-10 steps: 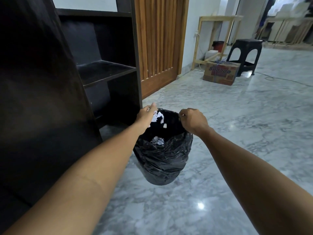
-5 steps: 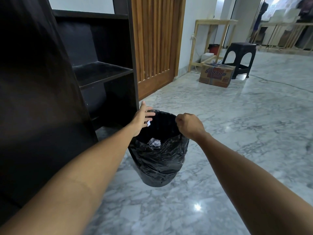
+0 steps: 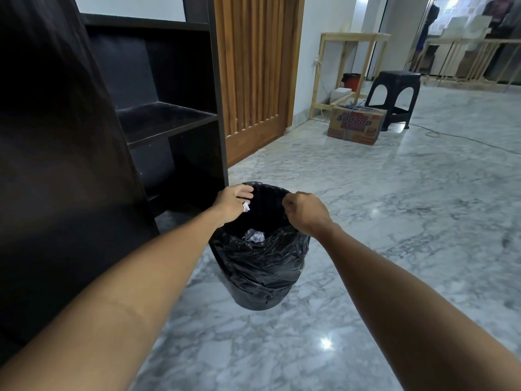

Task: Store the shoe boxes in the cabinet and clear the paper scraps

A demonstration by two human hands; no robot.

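A black bin lined with a black plastic bag (image 3: 259, 266) stands on the marble floor beside the dark cabinet (image 3: 158, 119). Crumpled white paper scraps (image 3: 254, 236) lie inside it. My left hand (image 3: 232, 203) hovers over the bin's left rim with its fingers stretched out, and one small white scrap (image 3: 246, 206) shows just under the palm. My right hand (image 3: 306, 211) is curled at the bin's right rim, pinching the edge of the bag. No shoe boxes can be seen on the cabinet's open shelves.
A slatted wooden door (image 3: 253, 74) stands right of the cabinet. Farther off are a printed cardboard box (image 3: 356, 124), a black plastic stool (image 3: 394, 94) and a wooden frame table (image 3: 349, 66). A cable (image 3: 465, 139) runs across the floor.
A cluster of white scraps under my left hand has dropped into the bin; only one small scrap is still by the palm. My right hand has kept its hold on the bag's rim.
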